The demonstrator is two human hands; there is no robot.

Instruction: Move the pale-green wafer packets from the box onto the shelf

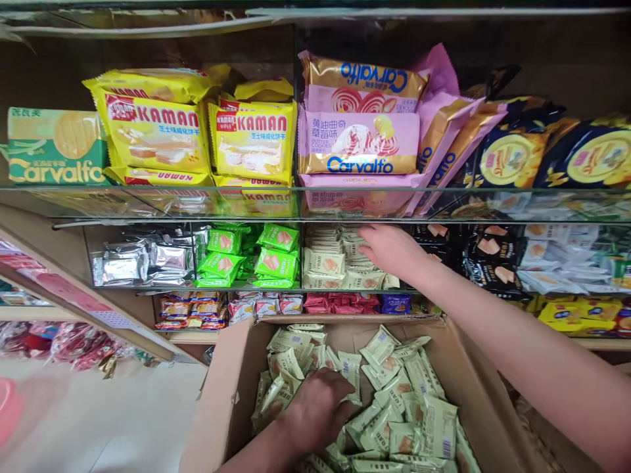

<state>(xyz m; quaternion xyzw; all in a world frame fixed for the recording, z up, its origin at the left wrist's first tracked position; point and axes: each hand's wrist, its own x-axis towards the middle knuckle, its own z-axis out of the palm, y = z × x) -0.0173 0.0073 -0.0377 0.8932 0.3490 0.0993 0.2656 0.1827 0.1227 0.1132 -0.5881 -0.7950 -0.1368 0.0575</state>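
Note:
My left hand (315, 410) is down in a cardboard box (231, 387) of several small pale cream snack packets (394, 401), palm down, fingers curled into the pile. My right hand (389, 249) reaches up to the middle glass shelf, fingers resting on a stack of the same cream packets (325, 263). What its fingers hold, if anything, is hidden behind the hand.
Green packets (269, 259) and silver packets (142, 259) fill the shelf sections to the left, black packets (488, 256) to the right. The upper shelf carries yellow Kaman bags (158, 131) and pink Carvalfo bags (357, 141). A glass shelf edge (296, 190) runs across.

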